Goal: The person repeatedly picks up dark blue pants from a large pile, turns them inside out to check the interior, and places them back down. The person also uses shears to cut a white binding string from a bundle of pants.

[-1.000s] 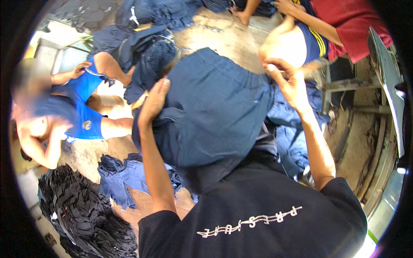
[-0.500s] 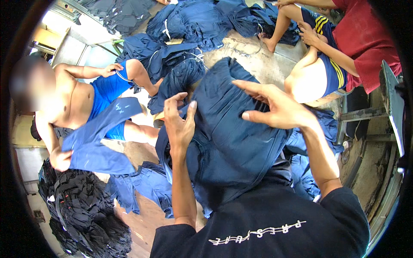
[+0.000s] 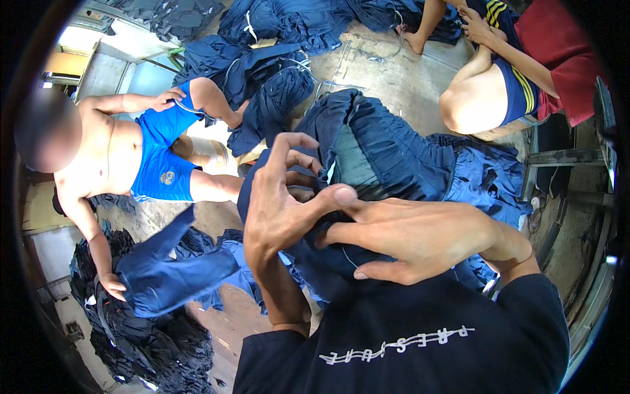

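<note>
A heap of dark navy garments (image 3: 407, 154) with gathered folds lies in front of me, a grey-green inner patch showing at its near left. My left hand (image 3: 279, 203) is bent over navy cloth at the heap's near left side, fingers curled and thumb stretched to the right. Close against it, my right hand (image 3: 420, 240) reaches leftward low over the same cloth. Its fingers are stretched and its thumb stands apart; some fingertips are hidden behind the left thumb. A small white tag (image 3: 331, 172) shows beside my left fingertips.
At left a seated person in blue shorts (image 3: 161, 157) holds a blue cloth piece (image 3: 177, 272) over a black cloth pile (image 3: 151, 341). Another person in a red top (image 3: 571, 59) sits at far right. Tied navy bundles (image 3: 289, 26) lie at the back.
My hands have come down and together, from apart over the heap to its near side. The heap has opened, baring the grey-green patch. The left person's blue piece has dropped toward the black pile.
</note>
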The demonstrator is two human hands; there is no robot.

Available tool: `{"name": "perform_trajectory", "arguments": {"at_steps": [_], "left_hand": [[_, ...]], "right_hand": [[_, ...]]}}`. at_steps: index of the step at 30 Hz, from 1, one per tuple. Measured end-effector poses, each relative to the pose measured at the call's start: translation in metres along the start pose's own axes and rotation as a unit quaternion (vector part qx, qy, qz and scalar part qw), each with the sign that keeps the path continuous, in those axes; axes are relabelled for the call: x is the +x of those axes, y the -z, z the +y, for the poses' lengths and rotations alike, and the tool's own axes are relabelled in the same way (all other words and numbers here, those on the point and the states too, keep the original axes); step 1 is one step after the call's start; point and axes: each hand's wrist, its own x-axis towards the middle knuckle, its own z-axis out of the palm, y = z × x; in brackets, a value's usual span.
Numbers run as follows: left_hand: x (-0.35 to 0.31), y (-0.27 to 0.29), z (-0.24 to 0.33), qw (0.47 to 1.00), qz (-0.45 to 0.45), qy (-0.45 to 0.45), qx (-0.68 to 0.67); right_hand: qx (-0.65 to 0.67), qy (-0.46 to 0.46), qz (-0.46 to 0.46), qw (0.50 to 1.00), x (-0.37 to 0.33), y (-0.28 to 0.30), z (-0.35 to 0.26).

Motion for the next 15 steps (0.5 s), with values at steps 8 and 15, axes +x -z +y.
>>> {"name": "perform_trajectory", "arguments": {"at_steps": [8, 15], "left_hand": [[0.021, -0.016, -0.035, 0.977, 0.071, -0.058, -0.195], [0.018, -0.024, -0.045, 0.946, 0.155, -0.152, -0.24]], "right_hand": [[0.022, 0.09, 0.113, 0.989, -0.022, 0.043, 0.006], [0.161, -0.024, 0.309, 0.937, -0.033, 0.044, 0.011]]}}
